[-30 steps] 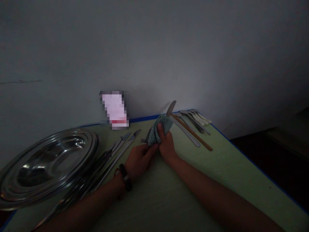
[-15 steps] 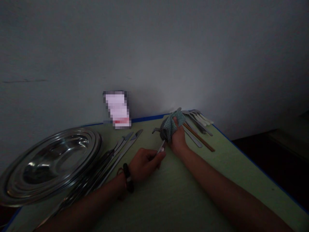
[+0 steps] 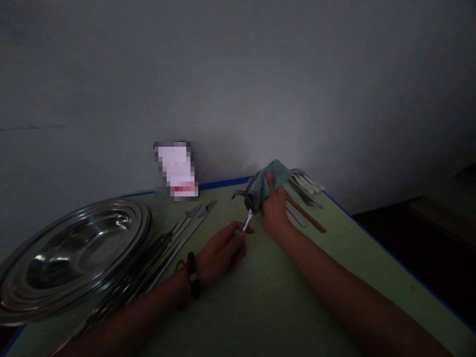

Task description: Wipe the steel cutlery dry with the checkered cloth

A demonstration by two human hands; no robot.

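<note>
My left hand (image 3: 223,248), with a dark band at the wrist, pinches the handle of a piece of metal cutlery (image 3: 247,220) between thumb and fingers. Its far end disappears into a green and dark checked cloth (image 3: 265,188), so its kind is hidden. My right hand (image 3: 275,208) is closed around that cloth, thumb on top. Just beyond the right hand lie a pair of brown chopsticks (image 3: 308,215) and a metal handle (image 3: 296,216). Nearer the left forearm, several metal knives and other cutlery (image 3: 174,248) lie in a slanting row.
Stacked shiny metal plates (image 3: 139,223) occupy the table's left side. A phone (image 3: 178,171) with a blurred screen leans on the wall at the back. White-handled cutlery (image 3: 310,183) lies at the back right. The green table (image 3: 334,253) has a blue edge.
My left hand has shifted slightly down and left along the cutlery, showing more of its handle. The cloth in my right hand is spread higher and covers more to the right.
</note>
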